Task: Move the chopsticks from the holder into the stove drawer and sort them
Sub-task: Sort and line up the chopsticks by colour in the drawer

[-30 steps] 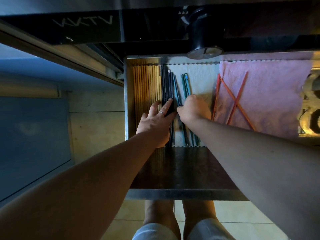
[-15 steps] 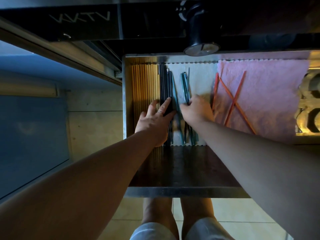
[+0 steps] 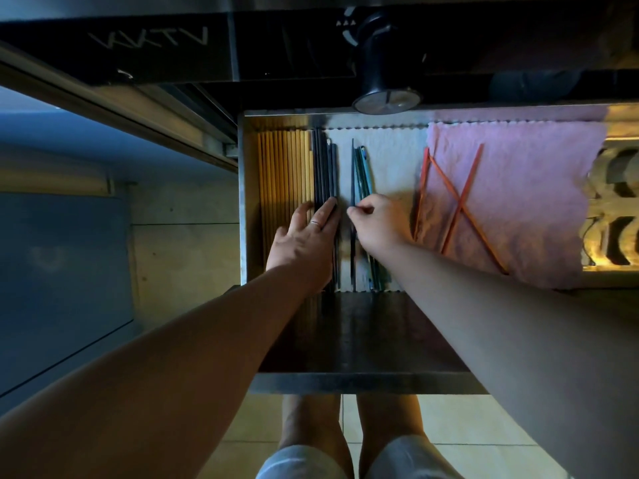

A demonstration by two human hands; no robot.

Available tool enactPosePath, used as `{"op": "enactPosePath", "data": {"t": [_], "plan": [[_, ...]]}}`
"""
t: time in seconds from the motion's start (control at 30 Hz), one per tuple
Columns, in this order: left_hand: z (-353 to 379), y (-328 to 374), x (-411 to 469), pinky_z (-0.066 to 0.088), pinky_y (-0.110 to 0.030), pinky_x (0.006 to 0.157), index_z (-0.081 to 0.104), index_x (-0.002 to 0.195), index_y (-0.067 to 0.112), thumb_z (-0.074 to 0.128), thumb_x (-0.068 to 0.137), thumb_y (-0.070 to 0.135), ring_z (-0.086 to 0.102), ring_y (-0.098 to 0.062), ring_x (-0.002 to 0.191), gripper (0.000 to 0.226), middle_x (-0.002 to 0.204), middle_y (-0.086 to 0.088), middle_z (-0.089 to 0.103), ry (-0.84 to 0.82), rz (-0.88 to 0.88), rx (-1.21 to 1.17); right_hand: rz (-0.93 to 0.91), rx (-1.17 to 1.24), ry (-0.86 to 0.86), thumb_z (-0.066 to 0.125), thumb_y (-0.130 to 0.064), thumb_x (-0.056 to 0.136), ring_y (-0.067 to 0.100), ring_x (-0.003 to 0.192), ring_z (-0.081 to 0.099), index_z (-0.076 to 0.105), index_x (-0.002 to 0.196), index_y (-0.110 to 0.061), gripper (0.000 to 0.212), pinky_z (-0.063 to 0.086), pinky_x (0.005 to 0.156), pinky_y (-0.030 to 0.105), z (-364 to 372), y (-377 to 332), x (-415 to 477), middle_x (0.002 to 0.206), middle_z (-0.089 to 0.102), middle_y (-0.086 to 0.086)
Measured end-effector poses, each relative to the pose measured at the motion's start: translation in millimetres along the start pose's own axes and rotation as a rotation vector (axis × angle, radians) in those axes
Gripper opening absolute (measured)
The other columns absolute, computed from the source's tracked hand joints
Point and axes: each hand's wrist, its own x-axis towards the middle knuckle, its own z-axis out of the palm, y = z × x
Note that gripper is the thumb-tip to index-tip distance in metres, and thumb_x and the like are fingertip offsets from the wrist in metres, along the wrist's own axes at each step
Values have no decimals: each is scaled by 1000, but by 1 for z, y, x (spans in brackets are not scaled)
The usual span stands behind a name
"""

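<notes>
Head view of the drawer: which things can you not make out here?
- Near ends of the black chopsticks: covered by the left hand.
- How many teal chopsticks the right hand pinches: hidden by its fingers.
- Stove knob markings: too dark.
- Drawer, right end: hidden by the right arm.

Left hand (image 3: 304, 242) flat on black chopsticks (image 3: 325, 171), right hand (image 3: 378, 224) pinching teal chopsticks (image 3: 361, 174), open drawer (image 3: 363, 382)

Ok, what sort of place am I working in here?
Most likely a home kitchen. A control knob sits on a dark stove front above an open metal drawer holding sorted chopsticks, and the floor below is tiled.
</notes>
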Motion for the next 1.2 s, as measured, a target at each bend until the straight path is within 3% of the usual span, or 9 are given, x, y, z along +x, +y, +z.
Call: {"op": "enactPosePath", "data": {"t": [0.2, 0.47, 0.57, 0.67, 1.0, 1.2], "plan": [[2, -11, -3, 25, -49, 113, -5, 155, 34, 51, 94, 17, -8, -21, 149, 85, 161, 17, -18, 22, 27, -5, 3, -104, -29, 60, -23, 92, 17, 87, 64, 73, 101, -9, 20, 41, 72, 19, 6, -8, 1, 102, 72, 7], [0, 7, 2, 36, -44, 101, 13, 150, 45, 64, 86, 24, 23, -31, 130, 84, 160, 0, 2, 95, 3, 96, -72, -183, 96, 55, -11, 90, 18, 85, 61, 71, 94, -12, 17, 34, 63, 20, -16, 13, -4, 94, 71, 2], [0, 5, 1, 36, -44, 101, 17, 148, 48, 62, 86, 21, 20, -32, 132, 81, 161, 4, -6, 91, 17, 84, -110, -211, 72, 57, -14, 89, 15, 81, 59, 70, 93, -13, 14, 35, 64, 21, -12, 14, -2, 92, 70, 1], [3, 0, -3, 33, -47, 105, 14, 148, 51, 57, 89, 18, 9, -33, 140, 80, 161, 12, -17, 40, 62, 70, -156, -198, 83, 58, -13, 88, 24, 90, 65, 70, 94, -12, 14, 41, 70, 22, -7, 14, 1, 97, 71, 6], [0, -6, -5, 29, -52, 111, 6, 149, 52, 50, 92, 18, 1, -30, 144, 80, 162, 16, -14, 12, 82, 26, -140, -508, 53, 58, -32, 92, 30, 96, 65, 68, 104, -13, 25, 51, 74, 33, -4, -1, 4, 101, 69, 8], [-1, -6, -5, 29, -53, 111, 5, 150, 52, 50, 91, 16, 2, -30, 144, 82, 162, 15, -13, 7, 79, 24, -68, -507, 23, 60, -29, 90, 32, 91, 67, 68, 97, -10, 21, 52, 72, 34, -2, -5, 9, 96, 69, 10]]}}
